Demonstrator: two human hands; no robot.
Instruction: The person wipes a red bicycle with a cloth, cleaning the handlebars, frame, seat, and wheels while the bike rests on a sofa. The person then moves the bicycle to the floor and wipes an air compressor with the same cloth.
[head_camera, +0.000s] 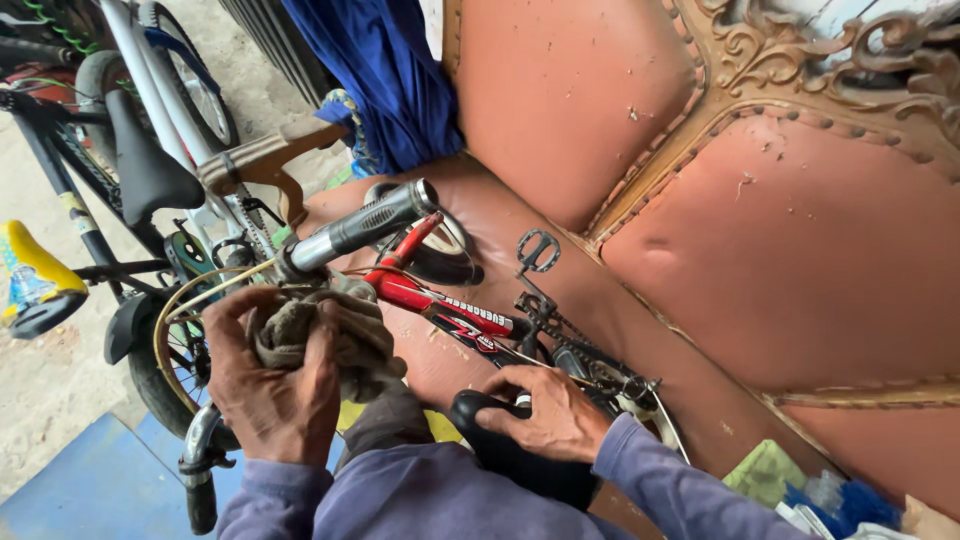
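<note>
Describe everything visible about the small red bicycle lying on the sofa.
The small red bicycle lies on its side across the worn reddish leather sofa. Its frame is glossy red with black and white graphics. A grey ribbed handlebar sleeve points upward, one black pedal sticks up, and the chain and crank show. The left hand presses a dirty grey rag on the stem area; the right hand rests on its black saddle.
</note>
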